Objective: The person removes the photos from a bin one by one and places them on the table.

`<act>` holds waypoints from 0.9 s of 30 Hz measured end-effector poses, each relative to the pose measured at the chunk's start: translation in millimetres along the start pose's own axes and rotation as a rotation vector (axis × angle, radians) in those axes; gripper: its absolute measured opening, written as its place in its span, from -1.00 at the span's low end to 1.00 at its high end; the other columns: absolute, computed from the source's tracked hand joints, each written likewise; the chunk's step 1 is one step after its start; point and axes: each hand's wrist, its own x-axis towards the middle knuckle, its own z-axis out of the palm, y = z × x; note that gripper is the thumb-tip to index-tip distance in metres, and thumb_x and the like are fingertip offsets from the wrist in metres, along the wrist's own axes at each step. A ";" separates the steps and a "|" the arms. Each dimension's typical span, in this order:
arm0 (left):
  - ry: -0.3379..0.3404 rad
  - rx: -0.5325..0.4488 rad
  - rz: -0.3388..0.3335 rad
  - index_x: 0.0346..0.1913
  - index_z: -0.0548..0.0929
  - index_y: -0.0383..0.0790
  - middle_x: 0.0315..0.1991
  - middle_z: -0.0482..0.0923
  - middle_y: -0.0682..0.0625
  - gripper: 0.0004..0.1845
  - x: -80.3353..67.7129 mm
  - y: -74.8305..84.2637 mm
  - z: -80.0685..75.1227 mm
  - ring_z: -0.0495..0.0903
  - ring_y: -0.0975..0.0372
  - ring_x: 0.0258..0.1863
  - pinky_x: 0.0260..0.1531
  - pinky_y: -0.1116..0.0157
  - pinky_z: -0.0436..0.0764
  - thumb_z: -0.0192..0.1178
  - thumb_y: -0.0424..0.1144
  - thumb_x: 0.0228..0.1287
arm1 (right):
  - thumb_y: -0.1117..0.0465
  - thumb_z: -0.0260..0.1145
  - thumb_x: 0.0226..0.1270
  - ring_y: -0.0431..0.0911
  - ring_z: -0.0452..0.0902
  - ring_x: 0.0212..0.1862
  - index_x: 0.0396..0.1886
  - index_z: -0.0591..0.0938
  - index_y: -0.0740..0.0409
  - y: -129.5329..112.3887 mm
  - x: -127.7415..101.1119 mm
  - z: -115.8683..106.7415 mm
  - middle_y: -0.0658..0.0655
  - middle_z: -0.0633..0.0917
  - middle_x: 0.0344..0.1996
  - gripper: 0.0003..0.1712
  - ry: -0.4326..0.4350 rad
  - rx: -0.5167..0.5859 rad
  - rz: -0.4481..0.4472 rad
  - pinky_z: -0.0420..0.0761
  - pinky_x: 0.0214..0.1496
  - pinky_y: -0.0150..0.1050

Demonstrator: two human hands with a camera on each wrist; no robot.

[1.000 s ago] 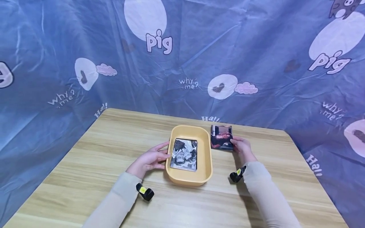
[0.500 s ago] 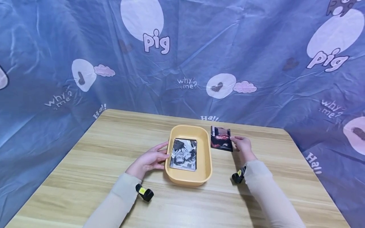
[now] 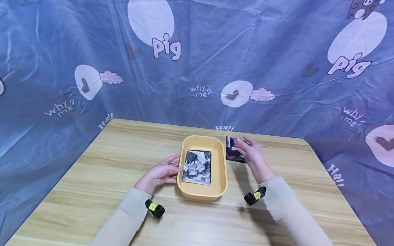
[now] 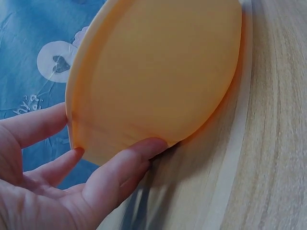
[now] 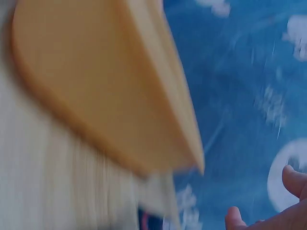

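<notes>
Left hand (image 3: 160,174), splayed, is touching 1 tray (image 3: 218,171) holding 1 grey photo (image 3: 197,167); right hand (image 3: 254,158), loosely spread, is hovering over 1 dark photo (image 3: 231,153). 2 backdrop prints (image 3: 166,48) are reading "pig".

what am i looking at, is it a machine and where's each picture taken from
No robot here, just a person's two bare hands. The wide picture comes from a camera worn on the head; the close ones from small black cameras, one on each wrist. On the wooden table stands a yellow tray with a black-and-white picture lying in it; a dark picture lies beside the tray. The left hand touches the tray's side. The right hand partly hides the dark picture and seems to hold nothing.
</notes>
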 end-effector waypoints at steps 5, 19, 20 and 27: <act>-0.004 -0.003 0.002 0.53 0.01 -0.11 0.45 0.12 -0.33 -0.20 -0.7 -1.0 -0.9 0.58 0.00 0.12 -0.02 0.00 0.67 0.08 -0.46 0.29 | 0.39 0.01 0.47 -0.37 0.52 -0.18 0.49 -0.04 0.41 5.7 -19.6 33.1 0.36 0.16 0.43 -0.29 -0.108 0.028 -0.028 0.42 0.37 -0.33; -0.001 -0.005 -0.005 0.53 0.00 -0.12 0.47 0.09 -0.32 -0.21 -2.6 0.6 1.7 0.55 -0.03 0.15 -0.03 0.02 0.68 0.06 -0.47 0.30 | 0.28 0.13 0.42 0.21 0.21 0.38 0.39 0.19 0.51 53.3 -39.6 84.0 0.48 0.29 0.36 -0.34 -0.145 -0.124 0.113 0.23 0.49 0.07; 0.000 -0.003 -0.004 0.53 0.00 -0.12 0.47 0.08 -0.32 -0.21 -2.6 0.6 1.8 0.55 -0.04 0.16 -0.03 0.02 0.68 0.06 -0.47 0.30 | 0.27 0.15 0.40 0.19 0.29 0.31 0.38 0.22 0.50 56.4 -39.4 84.9 0.46 0.32 0.35 -0.34 -0.132 -0.155 0.112 0.33 0.44 0.03; -0.001 0.005 -0.002 0.53 0.00 -0.11 0.48 0.06 -0.32 -0.21 -3.1 -0.1 1.2 0.49 -0.08 0.22 -0.02 0.02 0.68 0.06 -0.46 0.31 | 0.30 0.20 0.34 0.11 0.31 0.23 0.40 0.17 0.50 69.9 -36.5 88.2 0.47 0.29 0.36 -0.27 -0.082 -0.217 0.112 0.28 0.42 0.08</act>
